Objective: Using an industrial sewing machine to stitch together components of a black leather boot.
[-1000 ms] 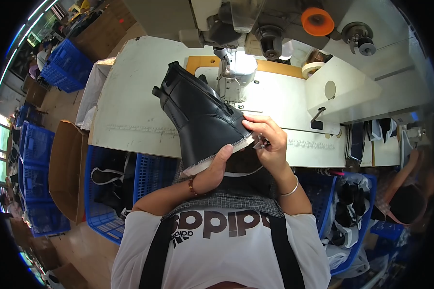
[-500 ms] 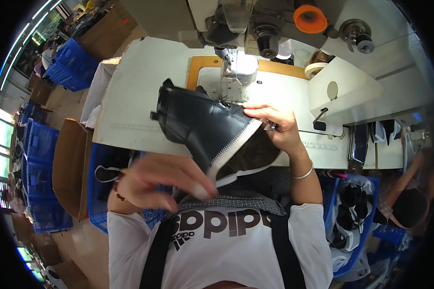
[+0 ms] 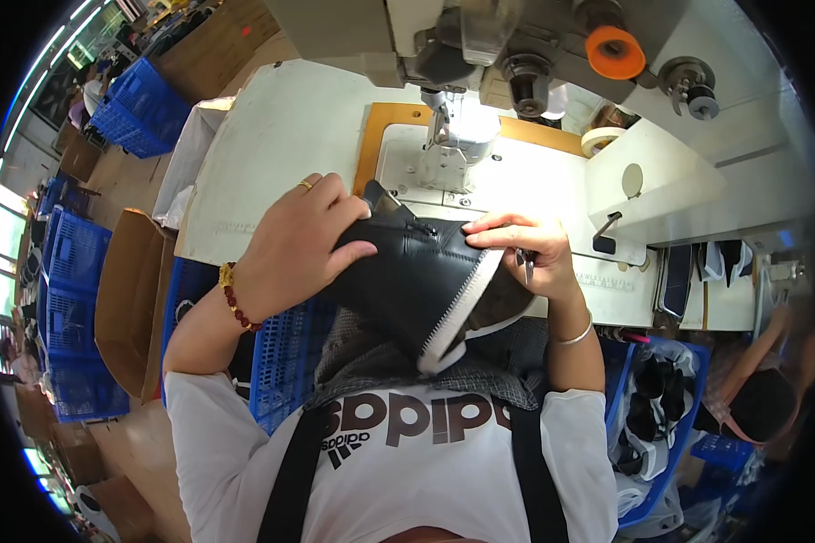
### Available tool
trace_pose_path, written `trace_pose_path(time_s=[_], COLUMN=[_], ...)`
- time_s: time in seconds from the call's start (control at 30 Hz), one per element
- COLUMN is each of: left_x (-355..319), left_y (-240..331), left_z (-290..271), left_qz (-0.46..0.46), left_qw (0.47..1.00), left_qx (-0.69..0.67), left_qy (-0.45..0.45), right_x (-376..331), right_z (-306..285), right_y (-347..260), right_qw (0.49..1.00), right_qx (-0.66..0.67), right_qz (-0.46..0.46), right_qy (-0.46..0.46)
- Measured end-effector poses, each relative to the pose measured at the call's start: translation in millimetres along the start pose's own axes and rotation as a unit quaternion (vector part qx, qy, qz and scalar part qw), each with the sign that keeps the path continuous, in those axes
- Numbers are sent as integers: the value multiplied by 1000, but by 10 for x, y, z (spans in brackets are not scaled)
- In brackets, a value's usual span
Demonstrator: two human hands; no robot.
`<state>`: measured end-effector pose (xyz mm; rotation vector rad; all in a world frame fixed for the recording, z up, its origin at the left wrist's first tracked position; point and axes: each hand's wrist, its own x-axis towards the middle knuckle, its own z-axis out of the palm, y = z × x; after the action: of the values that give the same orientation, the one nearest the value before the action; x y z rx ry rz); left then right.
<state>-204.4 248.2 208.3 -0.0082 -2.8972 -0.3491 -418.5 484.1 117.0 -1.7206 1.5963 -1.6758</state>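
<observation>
A black leather boot upper (image 3: 417, 281) with a pale zigzag-edged strip along its lower rim is held in front of my chest, just before the sewing machine (image 3: 453, 136). My left hand (image 3: 299, 240) wraps over the boot's left side, fingers curled onto the leather. My right hand (image 3: 521, 249) pinches the boot's top right edge, and a small metal tool sticks out between its fingers. The boot's inside is hidden.
The white sewing table (image 3: 272, 145) with a wooden-framed plate lies ahead. An orange thread cone (image 3: 614, 52) tops the machine. Blue plastic crates (image 3: 285, 353) stand at my left and below, a bin of shoe parts (image 3: 652, 407) at my right. Another person (image 3: 770, 398) sits at far right.
The boot has been lowered and turned from upright to lying across my chest. My left hand left the sole edge, swung out, and now grips the boot's left side.
</observation>
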Motion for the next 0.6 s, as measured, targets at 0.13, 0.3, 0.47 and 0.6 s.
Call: trace_pose_path(time_s=[0.13, 0.3, 0.47, 0.6], left_x=[-43, -107, -202, -514], left_y=[10, -207, -699, -946], left_z=[-55, -191, -9, 385], left_qz=[7, -94, -126, -140], left_qw=[997, 930, 652, 407], left_qx=[-43, -203, -590, -781], left_qy=[-56, -292, -460, -452], right_x=[21, 59, 99, 199], right_z=[48, 235, 305, 326], right_y=[-136, -269, -306, -109], right_qw=[1000, 998, 998, 995], right_qx=[20, -38, -59, -78], right_qz=[-8, -47, -26, -55], right_qy=[-10, 13, 16, 3])
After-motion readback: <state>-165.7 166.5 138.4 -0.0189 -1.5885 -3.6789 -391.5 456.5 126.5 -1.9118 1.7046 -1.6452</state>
